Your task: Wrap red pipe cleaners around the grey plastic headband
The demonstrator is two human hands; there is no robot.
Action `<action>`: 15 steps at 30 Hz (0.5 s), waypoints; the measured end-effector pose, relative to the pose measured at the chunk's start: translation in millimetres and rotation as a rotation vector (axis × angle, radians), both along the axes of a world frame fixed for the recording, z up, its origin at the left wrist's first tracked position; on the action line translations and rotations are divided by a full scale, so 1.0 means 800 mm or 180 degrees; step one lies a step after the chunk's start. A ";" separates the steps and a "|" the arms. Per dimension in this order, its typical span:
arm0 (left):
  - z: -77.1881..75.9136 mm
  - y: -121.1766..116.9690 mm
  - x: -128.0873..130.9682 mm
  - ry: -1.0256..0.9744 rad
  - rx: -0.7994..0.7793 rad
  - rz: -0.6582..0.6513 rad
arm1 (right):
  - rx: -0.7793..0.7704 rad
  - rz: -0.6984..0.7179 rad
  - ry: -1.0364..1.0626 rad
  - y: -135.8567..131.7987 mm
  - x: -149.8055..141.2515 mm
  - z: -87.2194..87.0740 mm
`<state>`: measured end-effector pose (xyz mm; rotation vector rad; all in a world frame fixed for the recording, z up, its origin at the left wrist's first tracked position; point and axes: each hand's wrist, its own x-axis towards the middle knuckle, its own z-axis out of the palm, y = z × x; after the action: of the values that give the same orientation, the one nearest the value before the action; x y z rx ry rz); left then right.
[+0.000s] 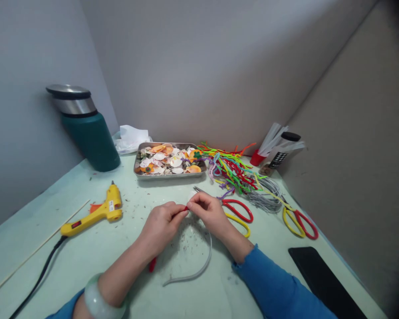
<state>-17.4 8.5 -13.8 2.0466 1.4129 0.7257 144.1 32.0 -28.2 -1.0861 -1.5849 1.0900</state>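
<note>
No text is showing legibly. A white label [111, 205] on the glue gun [86, 222], left of the tray [169, 177], and a black label [277, 160] on the jar [287, 145], right of it, are appearing unreadable.

Plain grey walls [193, 71] meet in corners around a pale green table [86, 261].

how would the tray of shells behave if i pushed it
The metal tray would probably slide rather than tip, being wide and low. The loosely heaped shells may shift or spill if jolted. Fuzzy strands overlap its right end and might drag along.
</note>
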 end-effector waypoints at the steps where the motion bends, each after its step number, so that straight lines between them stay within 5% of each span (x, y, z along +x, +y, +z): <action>1: 0.001 0.000 0.001 -0.0022 0.0029 -0.0022 | -0.0248 0.0037 0.0140 0.001 0.000 0.000; 6: 0.004 -0.004 0.004 -0.0062 0.0102 -0.0041 | -0.1130 0.0200 0.0696 0.000 -0.001 0.003; 15: 0.001 -0.010 0.004 -0.0358 0.0246 0.0095 | -0.1761 0.0455 0.1014 0.000 0.002 0.007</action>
<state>-14.3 0.7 -12.6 2.0127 1.3739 0.9066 145.5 31.9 -22.5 -1.0851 -1.1453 1.7702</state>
